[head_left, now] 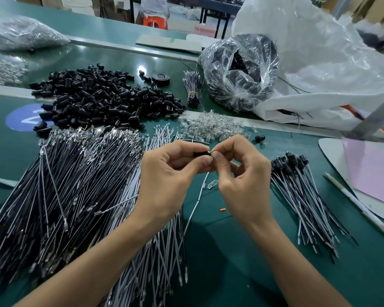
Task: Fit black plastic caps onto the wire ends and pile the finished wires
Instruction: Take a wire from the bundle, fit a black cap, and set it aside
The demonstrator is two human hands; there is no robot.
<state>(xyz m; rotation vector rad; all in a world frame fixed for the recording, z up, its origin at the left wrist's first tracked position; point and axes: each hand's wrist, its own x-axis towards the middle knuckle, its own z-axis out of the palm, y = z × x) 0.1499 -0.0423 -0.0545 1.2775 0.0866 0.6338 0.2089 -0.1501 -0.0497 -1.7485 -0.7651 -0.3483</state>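
left hand (175, 171) and right hand (242, 171) meet fingertip to fingertip, both pinching. the left thumb and fingers hold a black plastic cap (201, 154). the right fingertips pinch what appears to be the wire end at the cap's mouth, and the white wire (200, 192) trails below the grip. judged step: seating the end in the cap. keep the end in line with the bore and push straight, as a tilted entry would likely kink the thin lead. surface: green table (231, 251). beyond the grip to its right is a white plastic bag (319, 63); left of it, the uncapped wires (64, 185); beyond-left, the heap of loose caps (102, 96); right of it, the pile of finished wires (297, 187); just beyond, clear bulbs (211, 126). far beyond stands an orange stool (155, 21).
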